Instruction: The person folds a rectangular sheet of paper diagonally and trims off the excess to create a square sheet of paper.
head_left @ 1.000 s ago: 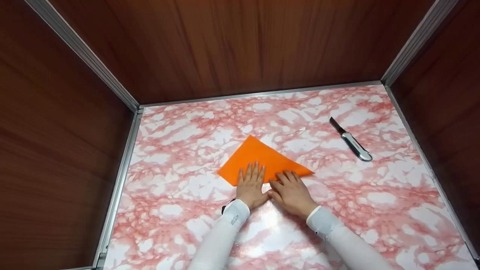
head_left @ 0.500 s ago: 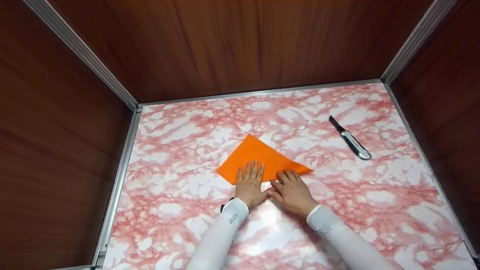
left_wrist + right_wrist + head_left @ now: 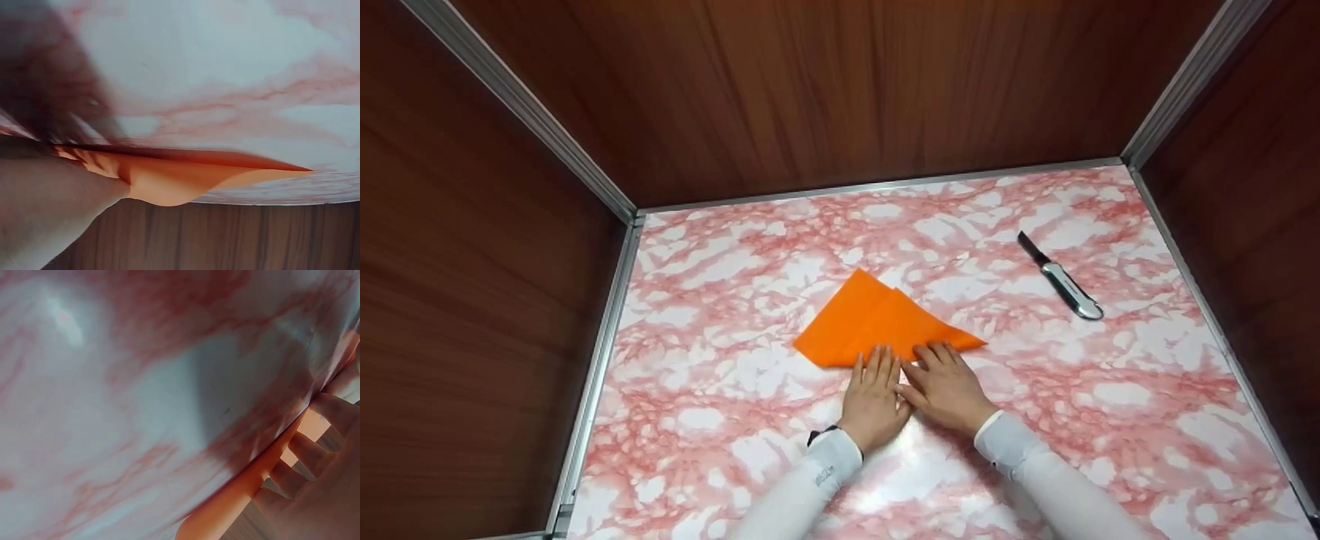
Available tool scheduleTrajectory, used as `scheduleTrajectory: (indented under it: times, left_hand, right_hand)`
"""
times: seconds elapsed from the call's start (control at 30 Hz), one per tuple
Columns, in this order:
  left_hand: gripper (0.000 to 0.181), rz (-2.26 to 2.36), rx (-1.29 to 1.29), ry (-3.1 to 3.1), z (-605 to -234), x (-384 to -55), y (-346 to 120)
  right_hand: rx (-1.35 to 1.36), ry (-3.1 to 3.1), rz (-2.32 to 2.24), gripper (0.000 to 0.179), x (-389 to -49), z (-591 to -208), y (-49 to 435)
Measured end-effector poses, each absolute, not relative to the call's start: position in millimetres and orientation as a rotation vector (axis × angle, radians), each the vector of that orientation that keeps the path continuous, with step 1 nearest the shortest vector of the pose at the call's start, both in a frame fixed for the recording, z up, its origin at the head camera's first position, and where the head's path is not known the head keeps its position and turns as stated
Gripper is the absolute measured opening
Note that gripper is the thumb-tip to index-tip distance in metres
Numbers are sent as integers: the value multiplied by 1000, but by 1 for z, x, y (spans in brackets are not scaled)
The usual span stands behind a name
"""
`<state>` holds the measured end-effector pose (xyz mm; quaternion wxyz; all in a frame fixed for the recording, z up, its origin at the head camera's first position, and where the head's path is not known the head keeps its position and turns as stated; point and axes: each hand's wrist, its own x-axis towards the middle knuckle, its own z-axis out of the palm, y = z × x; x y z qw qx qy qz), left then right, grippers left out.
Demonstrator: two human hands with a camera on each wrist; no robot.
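Observation:
A folded sheet of orange paper [image 3: 877, 319] lies on the marbled tabletop, a raised flap overlapping its middle. My left hand [image 3: 877, 405] has its straight fingers on the near edge of the sheet, left of centre. Just beside it, my right hand [image 3: 949, 390] rests its fingers on the same edge toward the right corner; the two thumbs are close together. In the left wrist view the orange paper [image 3: 169, 180] bows up from the surface by the hand. The right wrist view shows spread fingers [image 3: 306, 450] over the paper's edge.
A utility knife [image 3: 1065, 285] with its black blade out lies to the right of the paper. Dark wood panels [image 3: 840, 97] with metal edging enclose the red-and-white tabletop [image 3: 720, 450] at the back and both sides.
My left hand has slid back toward me and slightly right, to the sheet's near edge. A flap of the paper has risen in the middle. My right hand stays nearly in place.

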<state>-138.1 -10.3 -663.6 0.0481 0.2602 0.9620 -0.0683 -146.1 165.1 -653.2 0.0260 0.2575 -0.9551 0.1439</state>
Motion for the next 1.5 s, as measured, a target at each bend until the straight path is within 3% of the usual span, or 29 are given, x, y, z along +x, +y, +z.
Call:
scheduleTrajectory:
  times: [0.47,0.93,1.5]
  left_hand:
    - [73,-83,796,2926,-662,-136,-8]
    - [75,-111,587,2883,-657,-134,-22]
    - [82,-159,714,2884,-653,-135,-22]
  right_hand:
    - [807,-2937,436,57,-145,-653,167]
    - [817,-2968,407,58,-145,-654,167]
    - [879,-2927,401,65,-140,-654,155]
